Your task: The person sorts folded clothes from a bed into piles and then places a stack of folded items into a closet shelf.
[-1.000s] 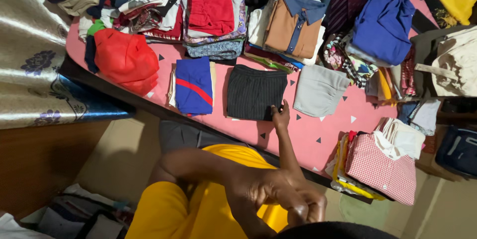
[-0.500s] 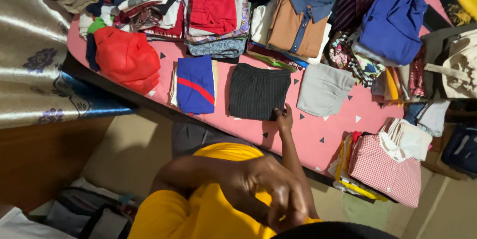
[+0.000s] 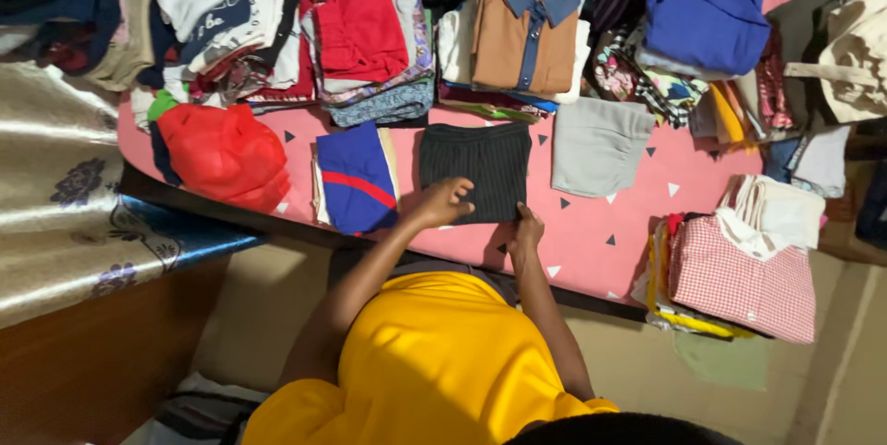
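Observation:
A folded black pinstriped garment (image 3: 480,163) lies on the pink triangle-patterned sheet (image 3: 591,242) of a bed. My left hand (image 3: 445,202) curls over its near left edge. My right hand (image 3: 528,226) pinches its near right corner. Left of it lies a folded blue garment with a red stripe (image 3: 356,177), and right of it a folded grey one (image 3: 596,145). My yellow shirt fills the bottom of the view.
Stacks of folded clothes line the far side: a red-topped pile (image 3: 360,29), a brown shirt (image 3: 522,38), a blue garment (image 3: 707,6). A red bundle (image 3: 226,154) sits left, a red checked shirt (image 3: 739,274) right. A shiny floral cloth (image 3: 65,195) hangs at left.
My left hand has come away from near my face and reached out onto the black garment. My right hand stays at the garment's corner. The view has tilted down slightly.

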